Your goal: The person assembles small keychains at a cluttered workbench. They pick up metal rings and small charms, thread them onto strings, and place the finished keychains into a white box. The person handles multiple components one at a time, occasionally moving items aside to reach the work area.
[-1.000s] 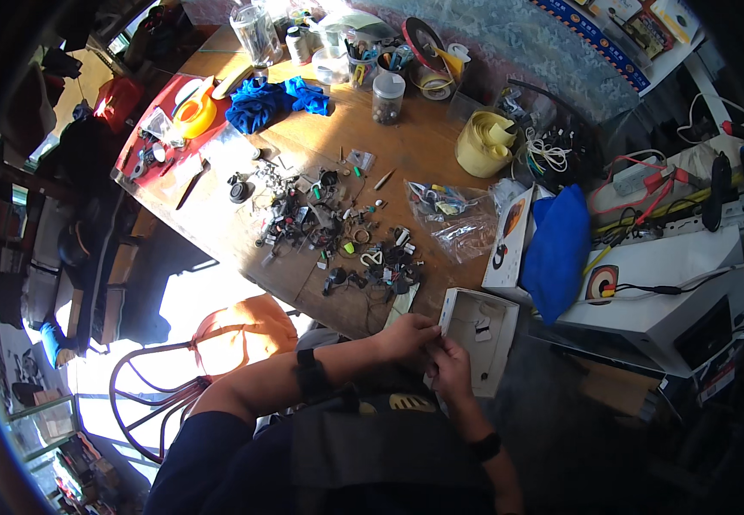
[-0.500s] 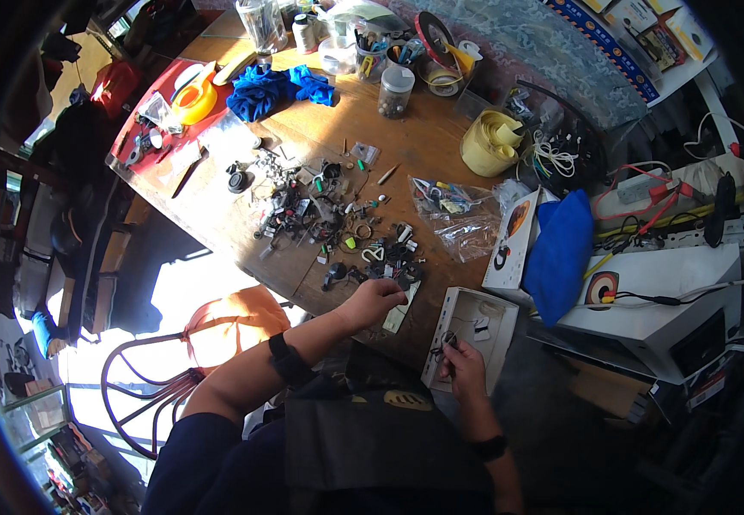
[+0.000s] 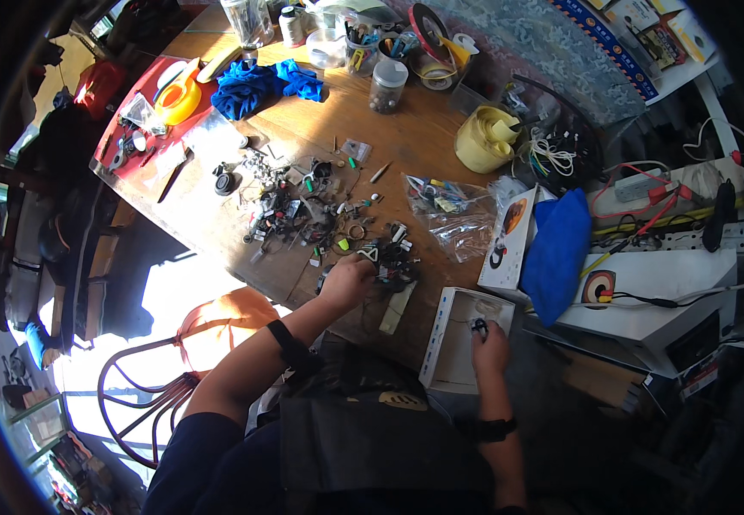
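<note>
We now shift our left hand (image 3: 347, 284) toward ten o'clock, to the parts pile (image 3: 307, 209); its grip we cannot tell. Our right hand (image 3: 491, 348) grasps a blurred dark piece (image 3: 479, 326).

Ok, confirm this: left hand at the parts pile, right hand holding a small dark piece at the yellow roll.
The last place is wrong: the head view shows the right hand holding the small dark piece at the open white box. The rest stands.

left hand (image 3: 349, 283): leaves right hand (image 3: 491, 349), now at parts pile (image 3: 279, 208) | right hand: crosses to right side of white box (image 3: 437, 339)
</note>
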{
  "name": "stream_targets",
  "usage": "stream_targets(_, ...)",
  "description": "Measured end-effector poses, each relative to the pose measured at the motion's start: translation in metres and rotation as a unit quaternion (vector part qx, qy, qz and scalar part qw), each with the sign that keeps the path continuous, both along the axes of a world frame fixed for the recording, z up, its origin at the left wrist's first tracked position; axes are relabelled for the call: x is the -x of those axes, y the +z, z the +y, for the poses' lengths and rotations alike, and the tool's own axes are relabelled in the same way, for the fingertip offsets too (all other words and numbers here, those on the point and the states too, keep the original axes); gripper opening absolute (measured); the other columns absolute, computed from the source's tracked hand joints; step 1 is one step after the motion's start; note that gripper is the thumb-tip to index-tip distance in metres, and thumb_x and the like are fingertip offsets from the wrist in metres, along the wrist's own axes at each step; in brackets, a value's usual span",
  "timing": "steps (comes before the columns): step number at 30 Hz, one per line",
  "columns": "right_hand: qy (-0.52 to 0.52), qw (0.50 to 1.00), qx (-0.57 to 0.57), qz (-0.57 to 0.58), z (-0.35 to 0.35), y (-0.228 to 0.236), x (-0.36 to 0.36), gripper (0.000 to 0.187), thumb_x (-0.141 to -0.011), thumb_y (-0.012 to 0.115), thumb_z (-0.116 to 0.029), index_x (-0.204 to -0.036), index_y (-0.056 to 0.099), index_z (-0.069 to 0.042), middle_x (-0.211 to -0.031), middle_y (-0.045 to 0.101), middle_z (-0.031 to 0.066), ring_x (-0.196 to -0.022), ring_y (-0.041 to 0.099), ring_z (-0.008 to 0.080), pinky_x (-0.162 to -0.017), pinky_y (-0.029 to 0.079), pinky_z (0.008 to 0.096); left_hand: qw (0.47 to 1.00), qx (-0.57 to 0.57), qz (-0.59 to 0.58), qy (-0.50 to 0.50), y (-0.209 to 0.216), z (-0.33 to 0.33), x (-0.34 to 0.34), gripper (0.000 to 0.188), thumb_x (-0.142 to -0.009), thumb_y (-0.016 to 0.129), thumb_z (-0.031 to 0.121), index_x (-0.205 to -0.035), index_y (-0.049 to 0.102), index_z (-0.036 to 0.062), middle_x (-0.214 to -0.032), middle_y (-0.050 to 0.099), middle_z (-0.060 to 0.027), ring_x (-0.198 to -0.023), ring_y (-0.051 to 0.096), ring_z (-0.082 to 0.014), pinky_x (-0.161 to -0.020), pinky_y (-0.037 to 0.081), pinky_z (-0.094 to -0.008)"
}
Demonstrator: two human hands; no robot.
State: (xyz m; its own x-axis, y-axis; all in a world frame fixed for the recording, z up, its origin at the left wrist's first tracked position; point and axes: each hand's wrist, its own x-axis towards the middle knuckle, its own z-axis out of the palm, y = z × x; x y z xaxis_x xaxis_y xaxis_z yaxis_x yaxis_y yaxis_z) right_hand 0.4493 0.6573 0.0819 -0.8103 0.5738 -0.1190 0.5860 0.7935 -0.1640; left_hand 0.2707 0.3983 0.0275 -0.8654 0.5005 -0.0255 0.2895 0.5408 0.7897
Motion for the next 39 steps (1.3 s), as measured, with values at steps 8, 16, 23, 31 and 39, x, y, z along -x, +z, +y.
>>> stream_targets(8, 0.068, 0.947, 0.311, 0.044, -0.062, 0.021, 0.017, 0.021, -0.080, 0.061, -0.016, -0.096, 0.060, -0.003, -0.082, 0.059, 0.0128, -0.071, 0.059, 0.0260, -0.063, 0.046, 0.0346, 0.986, 0.034, 0.049, -0.158, 0.005, 0.018, 0.002, 0.009, -0.071, 0.057, 0.011, -0.079, 0.061, 0.0081, -0.085, 0.054, -0.0109, -0.087, 0.054, -0.0310, -0.071, 0.047, -0.0404)
stream_targets(16, 0.145, 0.944, 0.297, 0.008, -0.083, 0.014, 0.039, 0.025, -0.079, 0.062, -0.016, -0.100, 0.059, -0.003, -0.101, 0.054, 0.0150, -0.090, 0.056, 0.0296, -0.078, 0.046, 0.0366, 0.995, 0.045, 0.057, 0.065, 0.018, -0.081, 0.063, 0.017, -0.073, 0.059, 0.005, -0.089, 0.061, 0.0075, -0.093, 0.054, -0.0111, -0.090, 0.053, -0.0305, -0.076, 0.045, -0.0380)
stream_targets(23, 0.156, 0.970, 0.145, -0.119, -0.100, -0.005, 0.065, 0.051, -0.076, 0.065, -0.016, -0.118, 0.046, 0.006, -0.134, 0.031, 0.0276, -0.125, 0.032, 0.0401, -0.104, 0.029, 0.0422, 0.978, 0.045, 0.138, 0.147, 0.020, -0.130, 0.089, 0.024, -0.070, 0.060, 0.003, -0.093, 0.062, 0.0070, -0.096, 0.055, -0.0132, -0.091, 0.052, -0.0324, -0.079, 0.044, -0.0389)
stream_targets(31, 0.135, 0.940, 0.134, -0.284, -0.108, -0.006, 0.083, 0.068, -0.079, 0.064, -0.026, -0.130, 0.035, 0.009, -0.142, 0.016, 0.0285, -0.131, 0.022, 0.0409, -0.108, 0.023, 0.0412, 0.968, 0.025, 0.116, 0.219, 0.011, -0.158, 0.137, 0.021, -0.072, 0.061, 0.007, -0.093, 0.060, 0.0043, -0.097, 0.054, -0.0145, -0.094, 0.052, -0.0323, -0.082, 0.042, -0.0387)
stream_targets(39, 0.123, 0.934, 0.144, -0.303, -0.113, 0.001, 0.088, 0.072, -0.078, 0.065, -0.025, -0.131, 0.031, 0.010, -0.144, 0.010, 0.0286, -0.133, 0.016, 0.0400, -0.109, 0.020, 0.0408, 0.992, -0.012, 0.051, 0.112, 0.022, -0.120, 0.187, 0.025, -0.074, 0.058, 0.004, -0.098, 0.061, 0.0074, -0.099, 0.055, -0.0128, -0.094, 0.054, -0.0315, -0.080, 0.045, -0.0384)
